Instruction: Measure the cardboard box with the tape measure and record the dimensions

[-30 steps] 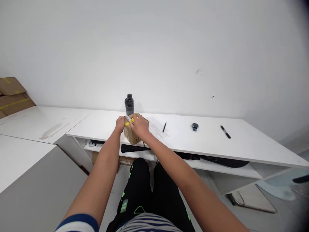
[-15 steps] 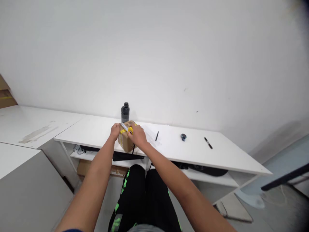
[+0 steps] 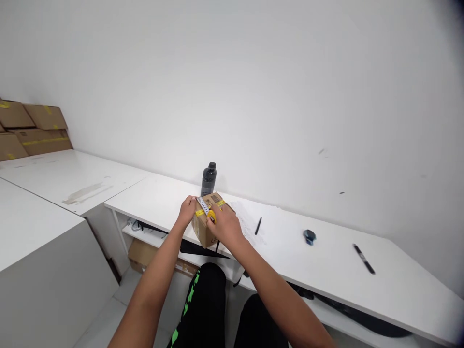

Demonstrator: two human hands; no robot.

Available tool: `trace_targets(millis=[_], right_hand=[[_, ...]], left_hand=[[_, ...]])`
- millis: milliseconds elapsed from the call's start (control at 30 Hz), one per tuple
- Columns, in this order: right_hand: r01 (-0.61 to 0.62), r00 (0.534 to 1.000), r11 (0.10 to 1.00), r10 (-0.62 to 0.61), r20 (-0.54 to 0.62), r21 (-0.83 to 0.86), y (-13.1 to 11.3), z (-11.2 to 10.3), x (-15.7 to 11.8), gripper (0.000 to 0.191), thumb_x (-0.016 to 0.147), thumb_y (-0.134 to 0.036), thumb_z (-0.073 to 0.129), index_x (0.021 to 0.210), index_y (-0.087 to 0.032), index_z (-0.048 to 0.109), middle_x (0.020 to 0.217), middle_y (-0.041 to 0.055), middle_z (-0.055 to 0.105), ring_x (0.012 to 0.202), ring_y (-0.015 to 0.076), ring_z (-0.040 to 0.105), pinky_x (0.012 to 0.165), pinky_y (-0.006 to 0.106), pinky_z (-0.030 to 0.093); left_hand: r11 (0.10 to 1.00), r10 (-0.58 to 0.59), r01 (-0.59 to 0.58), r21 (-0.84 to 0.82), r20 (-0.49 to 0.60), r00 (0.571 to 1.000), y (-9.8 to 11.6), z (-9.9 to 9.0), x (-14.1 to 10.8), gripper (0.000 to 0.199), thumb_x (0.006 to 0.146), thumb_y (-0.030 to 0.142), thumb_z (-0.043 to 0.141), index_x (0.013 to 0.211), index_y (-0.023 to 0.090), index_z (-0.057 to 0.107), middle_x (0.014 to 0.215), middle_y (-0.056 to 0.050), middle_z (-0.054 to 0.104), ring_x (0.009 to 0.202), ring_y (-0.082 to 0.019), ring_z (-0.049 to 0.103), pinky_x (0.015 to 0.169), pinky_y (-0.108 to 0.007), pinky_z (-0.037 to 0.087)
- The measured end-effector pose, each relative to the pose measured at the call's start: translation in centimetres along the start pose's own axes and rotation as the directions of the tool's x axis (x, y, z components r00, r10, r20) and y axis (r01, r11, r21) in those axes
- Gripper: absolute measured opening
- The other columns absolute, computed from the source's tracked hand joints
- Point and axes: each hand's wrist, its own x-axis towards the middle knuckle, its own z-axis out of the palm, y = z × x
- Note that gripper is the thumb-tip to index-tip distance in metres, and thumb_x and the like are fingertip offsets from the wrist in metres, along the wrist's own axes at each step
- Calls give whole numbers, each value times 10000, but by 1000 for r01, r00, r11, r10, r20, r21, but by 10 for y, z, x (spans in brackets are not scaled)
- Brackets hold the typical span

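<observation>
A small cardboard box (image 3: 203,232) with yellow tape stands on the white table near its front edge. Across its top lies the white blade of a yellow tape measure (image 3: 211,216). My right hand (image 3: 228,224) is closed around the tape measure's case at the box's right side. At the far left end of the blade, my left hand (image 3: 187,210) pinches the blade tip against the box's edge; its fingertips are partly hidden. A dark bottle (image 3: 209,180) stands just behind the box. Right of the box lies a sheet of paper (image 3: 250,224) with a black pen (image 3: 258,225) on it.
A small dark blue object (image 3: 309,237) and a black marker (image 3: 363,259) lie farther right on the table (image 3: 333,270). Cardboard boxes (image 3: 47,140) are stacked at the far left. Under the tabletop is a shelf with dark items, and a cardboard box (image 3: 141,253) sits below it.
The view has turned left and come closer, so the things sit farther right and more stacked boxes show. Both hands keep their places on the tape measure and box.
</observation>
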Motion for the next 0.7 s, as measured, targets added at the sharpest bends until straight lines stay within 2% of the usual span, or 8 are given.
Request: trace_targets(millis=[133, 233, 467, 567, 700], right_hand=[[74, 989, 997, -70, 129, -28, -7, -13, 9, 451, 842, -323, 548, 1284, -233, 536, 1072, 159, 615, 905, 286, 607, 723, 374, 472], [73, 981, 997, -66, 184, -31, -2, -19, 16, 404, 847, -307, 536, 1245, -238, 563, 1101, 158, 605, 902, 277, 612, 735, 382, 476], [47, 992, 994, -58, 111, 97, 28, -19, 22, 462, 879, -334, 479, 1313, -179, 462, 1105, 136, 611, 995, 268, 599, 779, 373, 495], [33, 992, 993, -46, 118, 110, 29, -20, 20, 460, 890, -315, 488, 1324, -170, 442, 1145, 149, 592, 981, 257, 604, 762, 358, 500], [21, 993, 991, -36, 112, 134, 27, -21, 17, 444, 893, -283, 491, 1321, -172, 448, 1166, 152, 579, 986, 255, 602, 756, 349, 500]], left_hand=[[1000, -22, 22, 7, -10, 1000, 1, -3, -2, 248, 854, 362, 470, 867, 193, 652, 867, -43, 667, 826, -200, 597, 765, -319, 464], [999, -46, 46, 15, 0, 999, 4, 2, 4, 269, 835, 396, 495, 867, 183, 656, 856, -44, 666, 805, -201, 592, 744, -321, 466], [995, -97, 96, 13, 15, 995, 4, 19, 22, 319, 783, 467, 555, 863, 172, 647, 837, -37, 664, 777, -191, 585, 738, -322, 464], [991, -134, 133, -30, -8, 991, 3, 21, 23, 325, 767, 475, 583, 870, 174, 651, 825, -27, 665, 765, -179, 586, 729, -313, 465], [993, -117, 116, -31, -18, 993, 7, 21, 19, 314, 757, 468, 604, 845, 170, 649, 802, -25, 653, 752, -172, 573, 712, -302, 462]])
